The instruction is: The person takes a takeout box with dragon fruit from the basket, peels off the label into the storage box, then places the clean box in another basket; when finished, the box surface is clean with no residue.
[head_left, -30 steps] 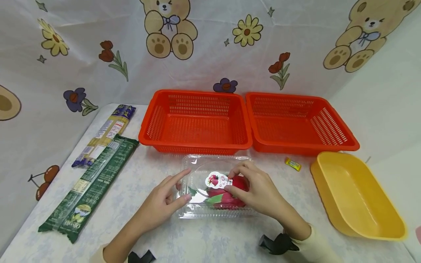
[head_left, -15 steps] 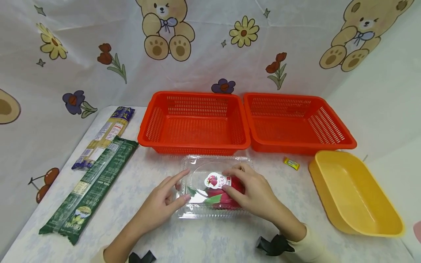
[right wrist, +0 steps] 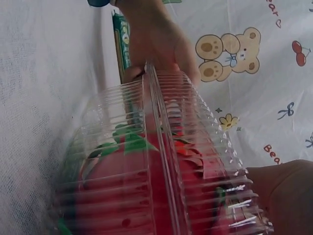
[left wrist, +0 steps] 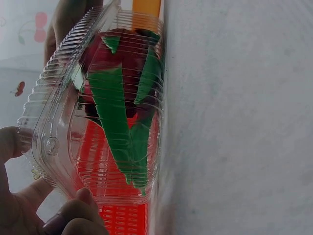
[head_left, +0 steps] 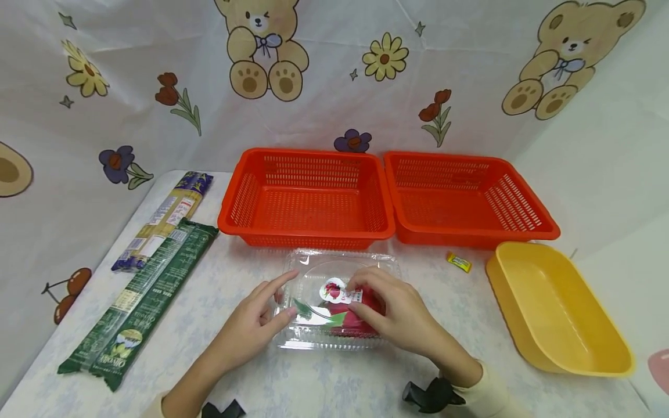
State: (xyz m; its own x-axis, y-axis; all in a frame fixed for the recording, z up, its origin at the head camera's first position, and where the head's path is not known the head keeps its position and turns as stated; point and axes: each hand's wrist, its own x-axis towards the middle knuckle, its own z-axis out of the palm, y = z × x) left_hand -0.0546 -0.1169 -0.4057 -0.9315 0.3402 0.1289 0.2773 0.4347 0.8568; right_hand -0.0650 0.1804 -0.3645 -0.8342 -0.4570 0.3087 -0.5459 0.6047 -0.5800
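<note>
A clear plastic clamshell box (head_left: pixel 308 337) lies closed on the table in front of me. Through its lid shows a red dragon fruit (left wrist: pixel 107 63) with green scales, fake-looking. A white label (head_left: pixel 332 290) with a fruit picture is on the lid. My left hand (head_left: pixel 250 328) touches the box's left side, index finger and thumb spread over the lid's edge, the other fingers bent against the side wall. My right hand (head_left: pixel 399 310) rests on the lid with bent index finger and thumb, their tips apart at the label's right part. That hand partly hides the fruit.
Two red baskets (head_left: pixel 308 239) (head_left: pixel 475 237) stand side by side behind the box. To the right are a yellow basin (head_left: pixel 564 313) and a small yellow-wrapped candy (head_left: pixel 459 262). On the left lie a green packet (head_left: pixel 141 302) and a spaghetti pack (head_left: pixel 167 217).
My right fingertips have shifted left across the label, covering more of it. The left hand keeps its place at the box's side. The whole head view has drifted slightly.
</note>
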